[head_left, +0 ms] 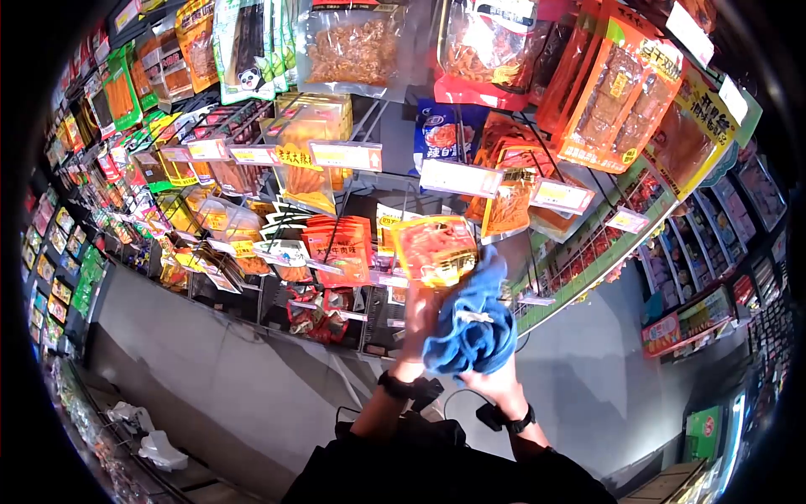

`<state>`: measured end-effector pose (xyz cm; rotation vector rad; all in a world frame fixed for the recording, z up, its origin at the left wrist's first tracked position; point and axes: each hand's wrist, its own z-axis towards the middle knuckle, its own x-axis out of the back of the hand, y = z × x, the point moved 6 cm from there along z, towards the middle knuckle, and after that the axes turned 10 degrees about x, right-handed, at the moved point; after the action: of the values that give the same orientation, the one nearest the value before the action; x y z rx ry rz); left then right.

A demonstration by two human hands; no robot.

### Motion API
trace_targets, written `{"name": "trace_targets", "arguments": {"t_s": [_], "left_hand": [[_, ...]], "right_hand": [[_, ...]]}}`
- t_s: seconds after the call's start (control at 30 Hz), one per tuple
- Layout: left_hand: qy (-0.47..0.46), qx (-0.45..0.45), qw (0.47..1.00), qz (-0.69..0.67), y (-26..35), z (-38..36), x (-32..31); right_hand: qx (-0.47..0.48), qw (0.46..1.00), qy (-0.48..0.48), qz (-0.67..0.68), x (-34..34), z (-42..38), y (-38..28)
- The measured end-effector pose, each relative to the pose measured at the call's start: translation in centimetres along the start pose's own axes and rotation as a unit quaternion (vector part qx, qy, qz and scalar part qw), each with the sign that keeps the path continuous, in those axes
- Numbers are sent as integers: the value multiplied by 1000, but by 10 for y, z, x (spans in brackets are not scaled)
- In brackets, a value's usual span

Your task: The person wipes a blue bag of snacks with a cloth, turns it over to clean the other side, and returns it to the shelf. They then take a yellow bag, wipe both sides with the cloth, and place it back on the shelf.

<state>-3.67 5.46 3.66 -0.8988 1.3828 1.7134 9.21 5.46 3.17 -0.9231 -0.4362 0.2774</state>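
Observation:
My left hand (420, 319), smeared a little by motion, comes up from below to the lower edge of a red and yellow snack packet (437, 250) and holds it. A bunched blue cloth (472, 328) is in my right hand (500, 385), beside the packet and partly over its right corner. The cloth hides most of the right fingers. Just left of the packet hang orange-red snack packets (337, 250) on a rack hook.
Racks of hanging snack packets curve in front of me, with metal hooks and price tags (460, 177) jutting out. Large packets (621, 92) hang at the upper right. A grey floor (579, 378) lies below, and more shelves (714, 227) stand at the right.

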Motion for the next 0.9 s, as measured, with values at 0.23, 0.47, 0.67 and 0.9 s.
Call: {"name": "trace_targets", "arguments": {"t_s": [0.23,0.47,0.67,0.9], "left_hand": [[9,42,999,-10,1,7,6],[72,189,977,66,-81,5,59],[109,37,960,255,-77,43,17],[181,44,959,211,-68,61,58]], "right_hand": [[115,989,-9,-96,-2,4,-14],[-23,997,67,-4,54,19,45],[77,991,92,-53,94,61,0],[123,988,10,-97,122,43,12]]}}
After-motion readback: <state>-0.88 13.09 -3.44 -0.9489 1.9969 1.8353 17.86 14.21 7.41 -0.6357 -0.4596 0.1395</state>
